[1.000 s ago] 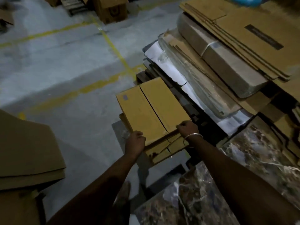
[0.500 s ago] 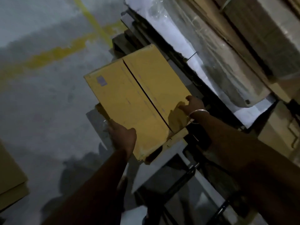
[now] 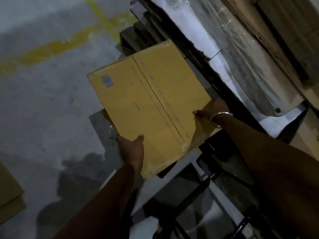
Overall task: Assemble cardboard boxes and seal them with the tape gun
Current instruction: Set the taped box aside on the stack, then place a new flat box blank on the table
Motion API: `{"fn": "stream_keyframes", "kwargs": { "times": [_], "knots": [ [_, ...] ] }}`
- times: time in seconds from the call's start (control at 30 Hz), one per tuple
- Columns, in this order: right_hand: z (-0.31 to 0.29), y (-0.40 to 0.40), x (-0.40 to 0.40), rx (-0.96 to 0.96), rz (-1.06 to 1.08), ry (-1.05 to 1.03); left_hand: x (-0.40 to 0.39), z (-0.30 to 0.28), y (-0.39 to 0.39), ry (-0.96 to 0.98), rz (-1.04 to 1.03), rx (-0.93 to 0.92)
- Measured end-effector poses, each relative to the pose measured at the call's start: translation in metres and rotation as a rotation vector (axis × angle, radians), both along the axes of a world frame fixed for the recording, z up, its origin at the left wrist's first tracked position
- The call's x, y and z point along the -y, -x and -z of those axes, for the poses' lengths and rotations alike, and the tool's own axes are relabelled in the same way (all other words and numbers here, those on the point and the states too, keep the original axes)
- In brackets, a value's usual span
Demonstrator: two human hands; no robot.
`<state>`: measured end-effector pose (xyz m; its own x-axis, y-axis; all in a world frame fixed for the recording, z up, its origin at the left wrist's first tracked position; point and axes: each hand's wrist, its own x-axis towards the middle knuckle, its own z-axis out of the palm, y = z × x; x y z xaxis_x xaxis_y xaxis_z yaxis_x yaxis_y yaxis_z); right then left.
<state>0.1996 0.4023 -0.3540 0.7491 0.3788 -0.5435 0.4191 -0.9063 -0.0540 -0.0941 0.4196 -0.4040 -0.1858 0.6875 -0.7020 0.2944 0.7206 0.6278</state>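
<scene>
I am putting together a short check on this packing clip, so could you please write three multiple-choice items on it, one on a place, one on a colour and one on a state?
1. Where does the left hand hold the flat cardboard box?
A. at its near left edge
B. at its far corner
C. nowhere on it

2. What colour is the line painted on the floor?
A. red
B. yellow
C. white

3. What state is the box in?
A. folded flat, held off the floor by both hands
B. opened up and standing on the floor
C. crushed into a ball

Answers:
1 A, the thumb lies over the near left edge.
2 B, the painted stripe shows yellow against the grey concrete.
3 A, it is one flat panel with a centre seam, and the right hand has its grip on the near right corner.
</scene>
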Motion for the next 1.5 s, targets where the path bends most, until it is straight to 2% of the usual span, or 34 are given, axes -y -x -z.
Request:
{"fn": "stream_keyframes", "kwargs": {
  "times": [0.17, 0.3, 0.53, 0.67, 0.8, 0.83, 1.0, 1.17, 1.3, 1.5],
  "knots": [
    [-0.068, 0.02, 0.022, -0.042, 0.102, -0.24, -0.023, -0.06, 0.017, -0.031, 0.024, 0.006],
    [-0.142, 0.034, 0.05, 0.019, 0.154, -0.27, -0.036, -0.15, 0.023, -0.055, 0.101, -0.004],
    [-0.317, 0.073, 0.1, 0.21, 0.28, -0.356, -0.046, -0.292, 0.021, -0.166, 0.276, 0.082],
    [-0.391, 0.081, 0.153, 0.297, 0.362, -0.432, -0.037, -0.357, 0.013, -0.222, 0.373, 0.114],
    [-0.428, 0.097, 0.23, 0.345, 0.397, -0.475, -0.014, -0.376, -0.003, -0.264, 0.465, 0.202],
    [-0.439, 0.106, 0.252, 0.373, 0.422, -0.492, 0.014, -0.409, -0.002, -0.295, 0.49, 0.231],
    [-0.455, 0.131, 0.382, 0.423, 0.56, -0.611, 0.122, -0.444, -0.016, -0.322, 0.627, 0.358],
    [-0.424, 0.132, 0.534, 0.422, 0.696, -0.573, 0.252, -0.443, -0.03, -0.341, 0.721, 0.328],
    [-0.416, 0.156, 0.639, 0.42, 0.821, -0.553, 0.344, -0.433, -0.043, -0.323, 0.87, 0.213],
    [-0.393, 0.184, 0.748, 0.454, 0.983, -0.574, 0.449, -0.423, -0.051, -0.336, 1.021, 0.221]
  ]
}}
